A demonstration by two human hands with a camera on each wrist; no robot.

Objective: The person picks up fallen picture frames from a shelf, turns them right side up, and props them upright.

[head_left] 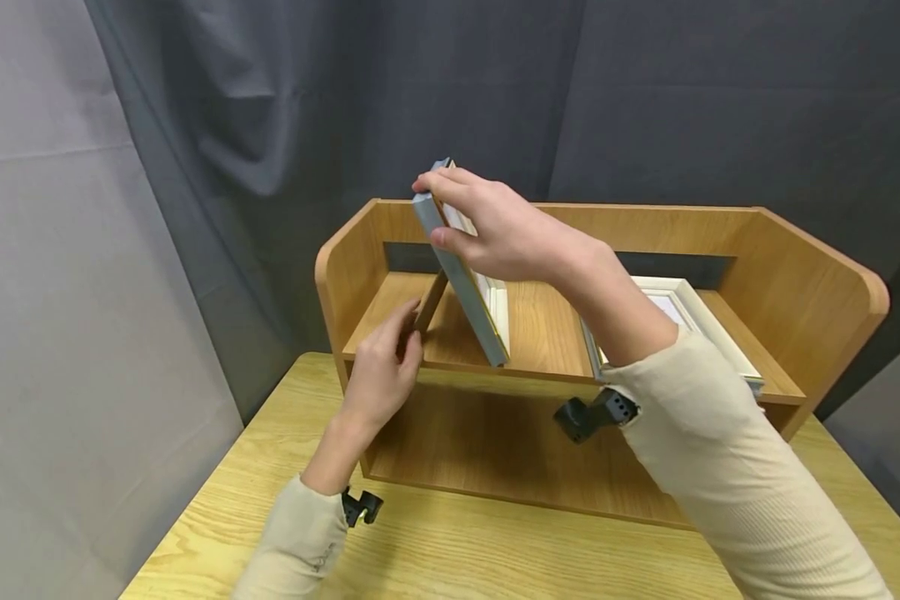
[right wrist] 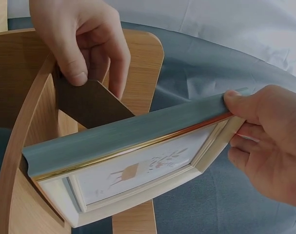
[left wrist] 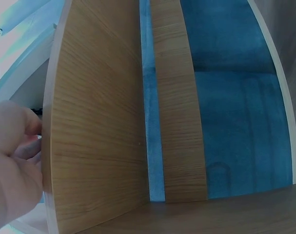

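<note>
A grey-blue picture frame (head_left: 461, 275) with a gold inner line and white mat stands tilted on the upper shelf of a wooden desk shelf unit (head_left: 547, 333). My right hand (head_left: 495, 229) grips its top end, thumb on the near edge. In the right wrist view the frame (right wrist: 133, 156) shows a small drawing. My left hand (head_left: 386, 367) pinches the dark easel stand (right wrist: 91, 102) behind the frame, down by the shelf's front left edge. The left wrist view shows my left fingers (left wrist: 13, 161) against the shelf's wooden side panel (left wrist: 99, 126).
A second, white frame (head_left: 682, 312) lies flat on the right half of the same shelf, partly behind my right forearm. The unit sits on a light wooden table (head_left: 457, 542). A dark curtain (head_left: 420, 92) hangs behind, close to the shelf's back.
</note>
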